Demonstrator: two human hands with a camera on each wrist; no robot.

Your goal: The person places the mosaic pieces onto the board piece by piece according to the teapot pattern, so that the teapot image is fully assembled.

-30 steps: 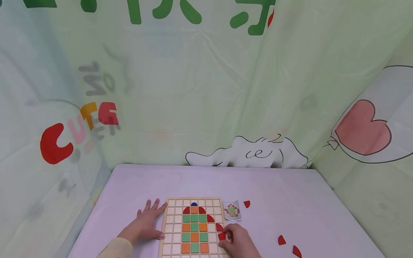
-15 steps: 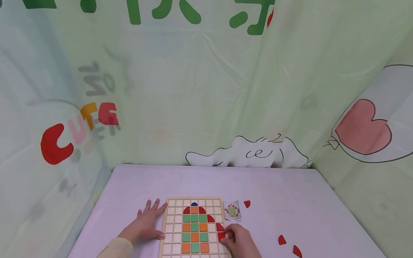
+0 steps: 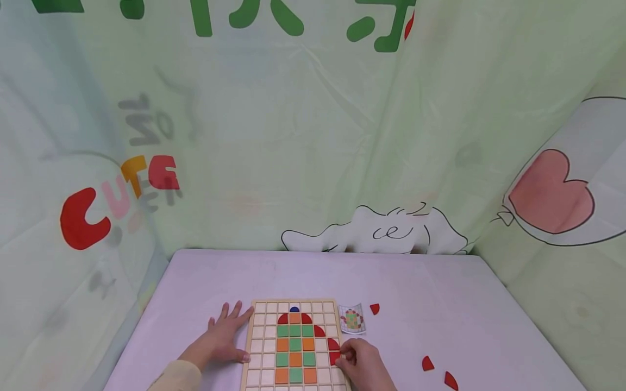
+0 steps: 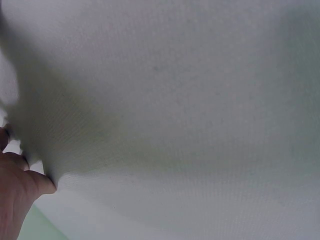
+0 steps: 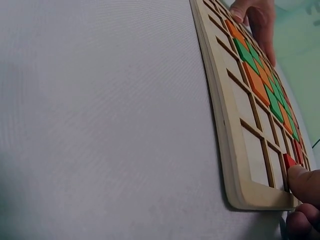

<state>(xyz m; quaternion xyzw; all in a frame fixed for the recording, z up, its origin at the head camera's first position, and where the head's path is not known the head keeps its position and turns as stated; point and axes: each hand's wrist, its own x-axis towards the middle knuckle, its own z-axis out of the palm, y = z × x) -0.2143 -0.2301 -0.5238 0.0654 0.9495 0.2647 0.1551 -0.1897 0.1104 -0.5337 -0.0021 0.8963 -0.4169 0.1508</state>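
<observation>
A wooden grid board [image 3: 260, 376] lies on the table, with green and orange square tiles in its middle columns. My left hand [image 3: 222, 338] is spread at its left side, thumb and index fingertip against the frame. At the board's right edge my right hand [image 3: 364, 363] pinches a red tile [image 3: 335, 358] that sits in a cell, just below a red quarter-circle tile [image 3: 333, 344]. In the right wrist view the thumb [image 5: 306, 185] presses against the red tile [image 5: 289, 160], whose full outline is hidden. Only part of my left hand [image 4: 17, 192] shows in the left wrist view.
A small printed pattern card [image 3: 352, 319] lies right of the board, with a loose red quarter-circle tile [image 3: 374, 309] beside it. Two more red tiles, one of them this larger-looking tile [image 3: 451, 380], lie farther right. Printed cloth [image 3: 313, 163] surrounds the table.
My right hand has shifted slightly right and the red tile has settled into the edge cell, in line with the one above. My left hand has stayed still.
</observation>
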